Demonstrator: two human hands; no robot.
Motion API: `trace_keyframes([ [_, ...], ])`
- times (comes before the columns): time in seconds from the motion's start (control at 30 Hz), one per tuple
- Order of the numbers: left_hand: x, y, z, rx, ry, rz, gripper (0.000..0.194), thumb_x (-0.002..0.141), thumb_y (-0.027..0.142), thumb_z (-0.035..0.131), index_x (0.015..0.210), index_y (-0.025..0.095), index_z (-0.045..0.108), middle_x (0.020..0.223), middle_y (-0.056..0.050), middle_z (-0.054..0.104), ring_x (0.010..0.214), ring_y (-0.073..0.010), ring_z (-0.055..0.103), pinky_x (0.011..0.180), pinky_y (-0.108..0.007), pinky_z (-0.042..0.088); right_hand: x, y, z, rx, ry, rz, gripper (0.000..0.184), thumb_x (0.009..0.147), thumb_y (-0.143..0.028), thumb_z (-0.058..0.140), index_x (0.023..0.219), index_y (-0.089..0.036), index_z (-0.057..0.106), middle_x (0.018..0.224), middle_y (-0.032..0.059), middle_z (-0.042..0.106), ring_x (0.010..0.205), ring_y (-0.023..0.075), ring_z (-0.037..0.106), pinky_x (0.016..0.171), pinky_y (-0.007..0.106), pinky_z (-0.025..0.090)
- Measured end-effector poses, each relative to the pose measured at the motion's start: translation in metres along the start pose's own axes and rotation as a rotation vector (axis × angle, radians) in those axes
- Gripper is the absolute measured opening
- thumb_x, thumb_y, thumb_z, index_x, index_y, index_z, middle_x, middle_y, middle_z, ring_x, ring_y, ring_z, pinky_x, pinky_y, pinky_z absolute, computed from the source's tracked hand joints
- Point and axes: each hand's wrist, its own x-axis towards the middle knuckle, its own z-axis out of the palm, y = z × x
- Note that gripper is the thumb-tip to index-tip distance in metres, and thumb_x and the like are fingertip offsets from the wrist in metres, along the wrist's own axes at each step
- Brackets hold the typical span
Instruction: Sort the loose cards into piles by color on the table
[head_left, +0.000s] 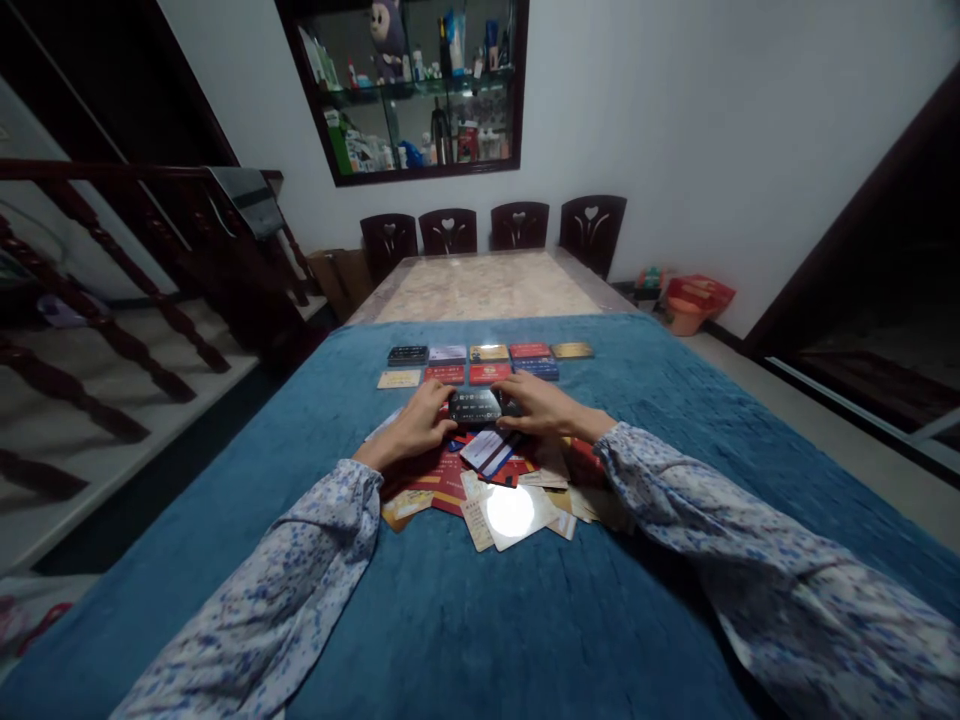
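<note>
Both hands hold a small stack of black cards (475, 406) by its ends, above a loose pile of cards. My left hand (420, 418) grips the stack's left end between thumb and fingers. At the other end, my right hand (546, 405) pinches it, with some dark cards by its fingers. Below lie scattered red, cream and gold cards, with a purple-and-white card (491, 452) on top and a shiny pale card (516, 513) reflecting light in front. Beyond the hands, neat card stacks stand in two rows, among them a black stack (408, 355) and a gold stack (572, 351).
A blue cloth (480, 620) covers the near part of the long table; its far stone top (495, 285) is bare. Dark chairs (519, 226) line the far end. A wooden railing (112, 300) runs at left, and an orange bin (684, 315) stands on the floor at right.
</note>
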Motion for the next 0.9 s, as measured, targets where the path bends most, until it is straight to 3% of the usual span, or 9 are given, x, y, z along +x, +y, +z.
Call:
trace_keyframes([
  [0.43, 0.004, -0.040, -0.029, 0.082, 0.003, -0.038, 0.048, 0.078, 0.019, 0.068, 0.126, 0.019, 0.062, 0.114, -0.009, 0.059, 0.109, -0.0277, 0.059, 0.103, -0.046, 0.051, 0.053, -0.015, 0.001, -0.049, -0.036, -0.005, 0.036, 0.083, -0.032, 0.077, 0.114, -0.014, 0.069, 0.104, 0.0113, 0.069, 0.099, 0.0250, 0.061, 0.082, 0.033, 0.047],
  [0.9, 0.012, -0.090, -0.048, 0.129, 0.024, -0.124, 0.047, 0.074, 0.019, 0.071, 0.121, 0.017, 0.067, 0.118, -0.013, 0.060, 0.115, -0.0316, 0.058, 0.105, -0.050, 0.050, 0.109, -0.021, 0.010, -0.162, -0.085, 0.031, 0.043, 0.086, -0.039, 0.076, 0.120, -0.014, 0.070, 0.115, 0.0158, 0.070, 0.107, 0.0285, 0.062, 0.083, 0.033, 0.046],
])
